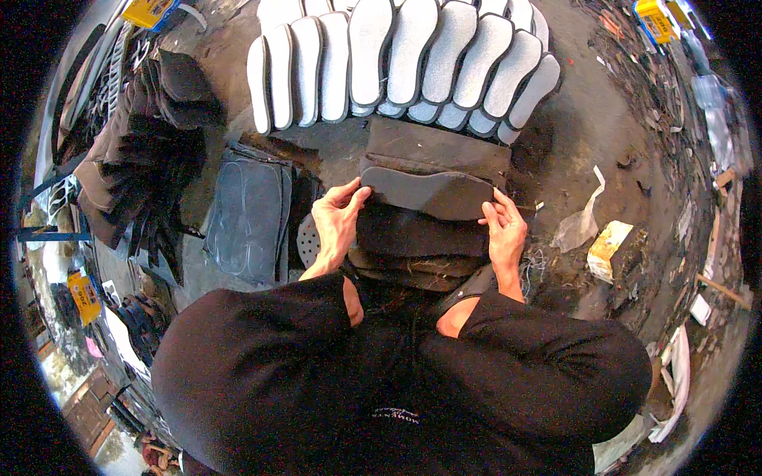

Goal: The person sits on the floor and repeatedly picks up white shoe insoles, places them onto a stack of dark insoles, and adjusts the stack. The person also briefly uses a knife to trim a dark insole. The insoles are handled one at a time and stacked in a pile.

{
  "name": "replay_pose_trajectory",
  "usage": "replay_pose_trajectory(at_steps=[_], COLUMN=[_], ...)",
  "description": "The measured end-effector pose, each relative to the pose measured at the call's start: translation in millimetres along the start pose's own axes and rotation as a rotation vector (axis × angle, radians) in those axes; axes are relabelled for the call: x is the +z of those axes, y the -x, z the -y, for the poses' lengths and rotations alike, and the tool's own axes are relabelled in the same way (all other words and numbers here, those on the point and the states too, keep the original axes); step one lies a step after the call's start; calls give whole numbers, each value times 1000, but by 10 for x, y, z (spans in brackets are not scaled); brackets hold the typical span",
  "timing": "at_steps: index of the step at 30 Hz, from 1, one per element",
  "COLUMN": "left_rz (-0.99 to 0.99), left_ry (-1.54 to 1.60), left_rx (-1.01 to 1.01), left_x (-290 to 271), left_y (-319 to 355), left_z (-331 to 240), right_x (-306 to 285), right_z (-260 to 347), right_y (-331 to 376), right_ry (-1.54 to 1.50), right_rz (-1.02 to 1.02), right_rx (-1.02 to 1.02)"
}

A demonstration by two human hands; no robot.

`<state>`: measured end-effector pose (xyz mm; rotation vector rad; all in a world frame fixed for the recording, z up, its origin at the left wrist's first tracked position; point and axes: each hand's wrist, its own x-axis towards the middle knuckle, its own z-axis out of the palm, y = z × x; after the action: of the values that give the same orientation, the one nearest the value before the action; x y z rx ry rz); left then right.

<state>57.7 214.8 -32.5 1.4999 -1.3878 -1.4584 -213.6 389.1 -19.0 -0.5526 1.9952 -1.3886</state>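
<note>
A dark grey shoe sole (429, 193) lies crosswise in front of me, long and curved at its edges. My left hand (335, 218) pinches its left end between thumb and fingers. At the other end, the fingers of my right hand (506, 234) close on the sole's right tip. Just below it, towards my body, sits a pile of dark sole pieces (421, 236), partly in shadow. A flat brown board or sheet (436, 145) shows beyond the sole.
Rows of white-topped soles (414, 55) fan out at the far side. To the left are dark sheets with sole outlines (248, 214) and a leaning heap of dark soles (143, 151). A torn yellow-and-white wrapper (609, 250) and pale scrap (578, 228) lie right.
</note>
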Motion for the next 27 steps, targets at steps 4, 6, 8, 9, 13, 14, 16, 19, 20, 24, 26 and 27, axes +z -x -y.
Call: replay_pose_trajectory(at_steps=[4,6,8,9,13,14,16,19,20,24,26,27], left_rz=[44,61,52,55,87,104,118,265,264,167,375,486], left_ry=[-107,-159,-211,-200,-170,-187,-198,-123,-248,-686,-852,-923], left_rx=[-12,-15,-6,-7,-59,-90,-95,-265,-360,456,749,840], left_x=[-4,-11,0,9,3,-4,-18,-157,-184,120,170,225], left_y=[-49,-65,-51,-54,-117,-140,-205,-407,-483,-334,-287,-240], left_z=[-61,-128,-187,-181,-159,-163,-188,-112,-129,-509,-475,-330], right_x=[-9,-6,-6,-7,-21,-31,-91,-120,-130,-112,98,249], right_z=[-112,-15,60,87,112,103,176,346,363,556,753,845], right_y=[-29,-22,-26,-27,-72,-85,-125,-188,-252,-361,-410,-375], right_ry=[-21,45,70,111,239,264,620,813,827,886,811,816], right_rz=[-18,-13,-1,-3,-23,-31,-31,-8,21,97,151,114], right_rx=[19,50,74,88,105,100,-117,-183,-187,-292,-420,-524])
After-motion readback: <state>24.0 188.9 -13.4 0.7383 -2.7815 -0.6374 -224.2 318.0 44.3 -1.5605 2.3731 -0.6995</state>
